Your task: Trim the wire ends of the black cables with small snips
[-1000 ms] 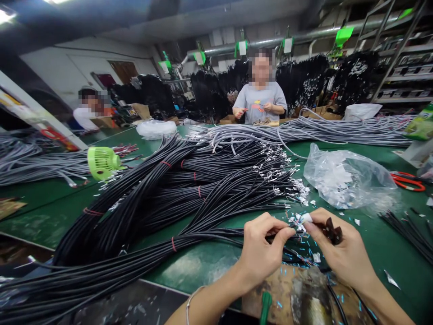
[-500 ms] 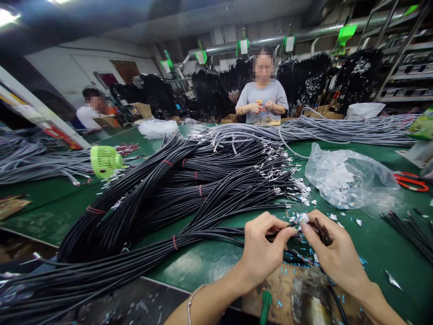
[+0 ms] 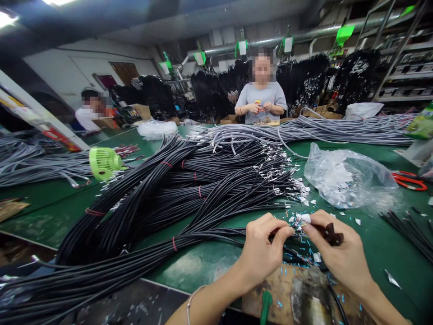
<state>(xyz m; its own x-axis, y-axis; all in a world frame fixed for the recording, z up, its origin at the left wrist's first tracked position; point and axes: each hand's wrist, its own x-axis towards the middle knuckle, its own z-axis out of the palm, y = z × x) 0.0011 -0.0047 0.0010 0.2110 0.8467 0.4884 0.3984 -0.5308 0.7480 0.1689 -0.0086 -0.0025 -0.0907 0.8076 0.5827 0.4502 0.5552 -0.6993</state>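
My left hand [image 3: 265, 248] is closed in a pinch on the end of a black cable [image 3: 233, 231], whose thin coloured wires [image 3: 296, 222] stick out past the fingertips. Facing it, my right hand [image 3: 338, 253] has thumb and index finger closed at these wires; a white wrap [image 3: 303, 218] covers the index fingertip. A dark brown object [image 3: 333, 235] is tucked in the right palm, its kind unclear. Beneath both hands lie more black cable ends and blue scraps [image 3: 306, 259].
Red-banded bundles of black cables [image 3: 162, 194] cover the green table [image 3: 189, 266]. A clear plastic bag [image 3: 352, 176], orange-handled scissors [image 3: 409, 179] and a green fan [image 3: 103, 163] lie around. A stained board with a metal block [image 3: 311, 298] is in front. A co-worker [image 3: 261, 97] sits opposite.
My right hand has shifted slightly at the wires, its index finger now straighter. The brown object in its palm has turned and moved right. My left hand has stayed nearly still.
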